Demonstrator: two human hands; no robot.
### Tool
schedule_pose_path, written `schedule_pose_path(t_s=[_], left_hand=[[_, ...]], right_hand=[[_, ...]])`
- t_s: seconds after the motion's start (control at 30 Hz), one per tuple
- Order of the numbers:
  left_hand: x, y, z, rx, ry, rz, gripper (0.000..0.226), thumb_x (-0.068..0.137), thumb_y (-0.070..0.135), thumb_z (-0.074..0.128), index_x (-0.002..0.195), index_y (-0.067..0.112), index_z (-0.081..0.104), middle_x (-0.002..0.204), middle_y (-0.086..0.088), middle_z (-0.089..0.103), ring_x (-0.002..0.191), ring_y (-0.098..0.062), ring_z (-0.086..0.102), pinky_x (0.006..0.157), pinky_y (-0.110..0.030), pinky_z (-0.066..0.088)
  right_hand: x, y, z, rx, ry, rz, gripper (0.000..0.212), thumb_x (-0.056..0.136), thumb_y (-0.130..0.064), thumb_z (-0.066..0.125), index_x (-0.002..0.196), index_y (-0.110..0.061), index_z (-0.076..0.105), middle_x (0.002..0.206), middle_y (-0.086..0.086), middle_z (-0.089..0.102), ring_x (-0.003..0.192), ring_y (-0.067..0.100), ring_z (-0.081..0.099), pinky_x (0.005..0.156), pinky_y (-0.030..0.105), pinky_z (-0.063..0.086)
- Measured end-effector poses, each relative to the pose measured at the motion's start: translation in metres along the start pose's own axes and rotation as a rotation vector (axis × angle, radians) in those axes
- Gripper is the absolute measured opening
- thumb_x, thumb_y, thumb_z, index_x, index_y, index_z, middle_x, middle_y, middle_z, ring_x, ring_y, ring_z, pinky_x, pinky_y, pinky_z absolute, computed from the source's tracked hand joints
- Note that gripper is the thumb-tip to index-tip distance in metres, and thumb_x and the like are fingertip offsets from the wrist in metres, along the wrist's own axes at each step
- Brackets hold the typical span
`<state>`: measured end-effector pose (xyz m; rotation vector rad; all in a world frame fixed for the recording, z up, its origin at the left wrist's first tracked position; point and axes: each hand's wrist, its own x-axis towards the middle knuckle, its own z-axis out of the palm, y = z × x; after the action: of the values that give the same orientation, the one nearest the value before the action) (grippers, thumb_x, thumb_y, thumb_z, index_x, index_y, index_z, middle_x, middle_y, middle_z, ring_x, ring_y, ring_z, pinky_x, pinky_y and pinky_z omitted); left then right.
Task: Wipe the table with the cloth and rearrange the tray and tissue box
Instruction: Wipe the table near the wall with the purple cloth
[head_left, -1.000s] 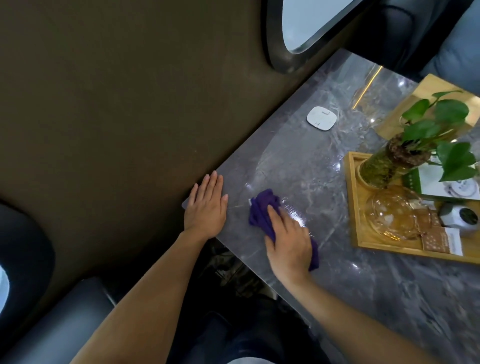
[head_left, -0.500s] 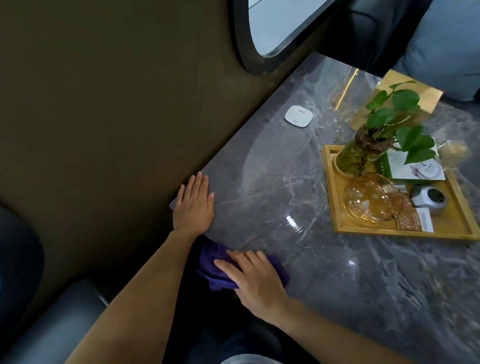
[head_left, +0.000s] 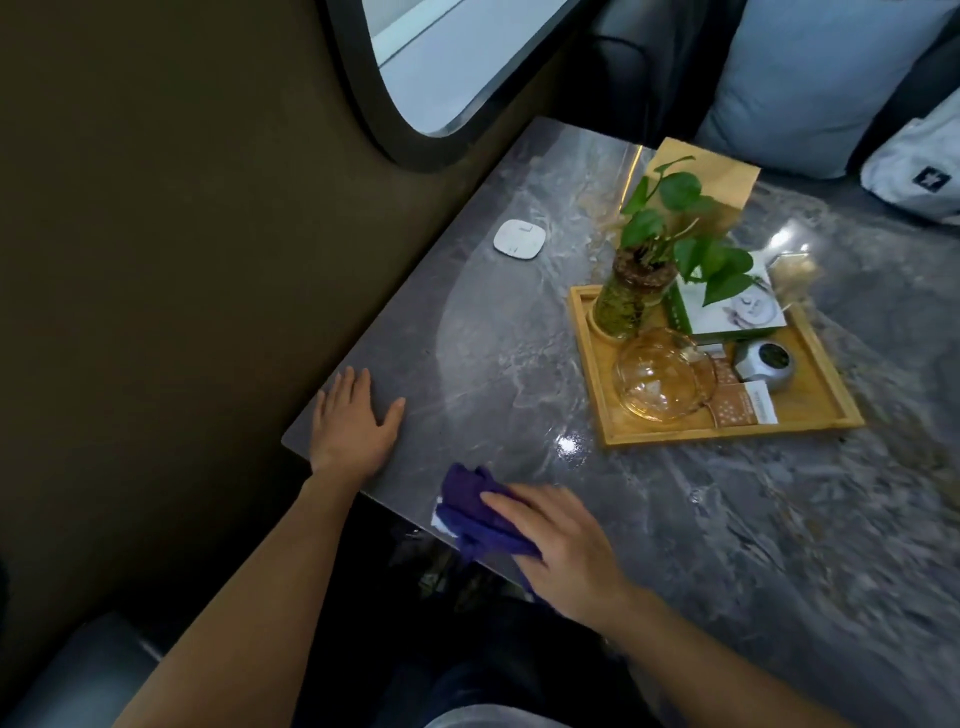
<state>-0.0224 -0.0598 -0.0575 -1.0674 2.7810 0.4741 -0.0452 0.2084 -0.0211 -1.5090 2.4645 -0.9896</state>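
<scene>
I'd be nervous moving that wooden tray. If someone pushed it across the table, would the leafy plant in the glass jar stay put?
Probably wobbly. The glass jar plant stands tall and narrow at a corner of the wooden tray, its leaves spreading high above, so a jerk might tip it. The polished grey marble table looks glossy, so the tray would likely slide easily; a slow push seems safer.
</scene>
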Motion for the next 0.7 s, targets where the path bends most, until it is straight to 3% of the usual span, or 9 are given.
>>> schedule_pose_path(t_s=[0.2,0.3,0.5,0.57,0.63,0.7], left_hand=[[-0.018,0.073,0.022,0.029,0.004,0.257,0.063,0.089,0.051,0.036,0.143,0.022,0.022,0.155,-0.004,0.020,0.143,-0.023,0.012,0.118,-0.039,0.009],[-0.026,0.109,0.034,0.054,-0.018,0.331,0.065,0.088,0.053,0.036,0.143,0.023,0.022,0.155,-0.002,0.020,0.143,-0.021,0.011,0.117,-0.038,0.006],[-0.038,0.155,0.051,0.093,-0.052,0.440,0.068,0.089,0.057,0.029,0.145,0.021,0.014,0.157,-0.004,0.011,0.144,-0.024,0.006,0.117,-0.040,0.006],[-0.042,0.161,0.054,0.114,-0.039,0.425,0.069,0.090,0.056,0.027,0.145,0.018,0.011,0.157,-0.007,0.009,0.144,-0.026,0.003,0.117,-0.040,0.003],[-0.045,0.162,0.055,0.127,-0.014,0.425,0.069,0.090,0.056,0.025,0.145,0.016,0.012,0.157,-0.008,0.010,0.144,-0.026,0.004,0.117,-0.041,0.003],[-0.045,0.162,0.053,0.127,-0.016,0.429,0.069,0.090,0.056,0.026,0.145,0.016,0.013,0.157,-0.008,0.012,0.144,-0.026,0.005,0.117,-0.041,0.005]], right_hand=[[-0.035,0.049,-0.056,-0.203,0.120,0.153,0.039,0.070,-0.008,0.053,0.107,-0.005,0.066,0.098,0.016,0.069,0.086,0.025,0.058,0.073,0.034,0.045],[-0.062,0.071,-0.082,-0.292,0.133,0.267,0.044,0.062,-0.003,0.062,0.105,-0.002,0.067,0.098,0.018,0.069,0.080,0.033,0.066,0.069,0.038,0.054],[-0.111,0.106,-0.110,-0.355,0.101,0.474,0.055,0.054,0.004,0.078,0.107,-0.001,0.065,0.100,0.021,0.068,0.085,0.038,0.067,0.076,0.048,0.052],[-0.117,0.112,-0.111,-0.325,0.003,0.548,0.057,0.066,-0.008,0.078,0.120,-0.008,0.058,0.116,0.016,0.063,0.100,0.036,0.061,0.087,0.044,0.047],[-0.118,0.117,-0.113,-0.254,-0.091,0.638,0.055,0.081,-0.032,0.065,0.132,-0.022,0.045,0.132,0.004,0.050,0.116,0.025,0.049,0.095,0.036,0.038],[-0.115,0.123,-0.118,-0.157,-0.175,0.696,0.060,0.081,-0.051,0.057,0.134,-0.031,0.037,0.134,-0.005,0.042,0.119,0.016,0.042,0.099,0.033,0.034]])
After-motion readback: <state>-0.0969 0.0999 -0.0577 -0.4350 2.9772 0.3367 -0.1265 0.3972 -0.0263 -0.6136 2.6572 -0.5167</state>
